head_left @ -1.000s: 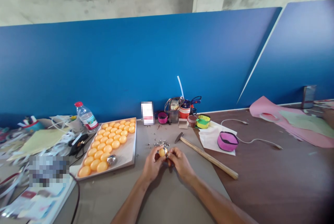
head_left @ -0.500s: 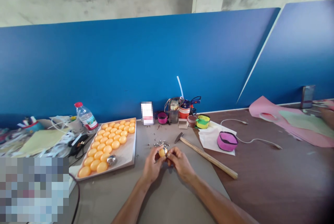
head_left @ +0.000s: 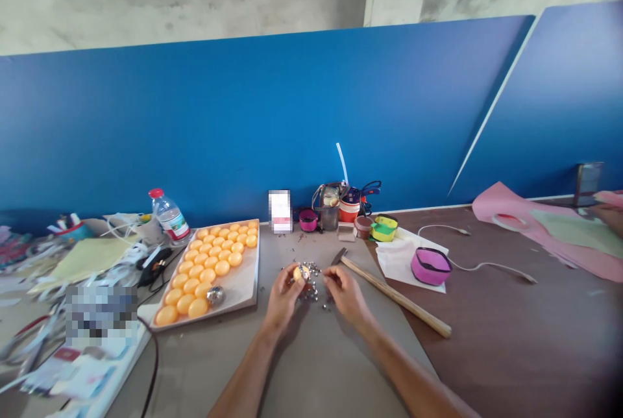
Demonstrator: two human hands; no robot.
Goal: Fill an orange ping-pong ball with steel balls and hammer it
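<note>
My left hand is closed round a small orange ball partly covered with shiny silver studs, held just above the grey mat. My right hand has its fingers pinched together beside a little heap of silver studs, a short way right of the ball. What the right fingers pinch is too small to make out. A wooden tray with several rows of orange balls and one silver-covered ball lies to the left.
A wooden-handled hammer lies just right of my right hand. A pink roll sits on white paper, with small pots at the blue wall. A water bottle, cables and papers crowd the left. Pink sheets lie far right.
My right hand has drawn away from the ball to the stud heap. The left hand with the ball has shifted slightly up and away; the camera view has moved a little.
</note>
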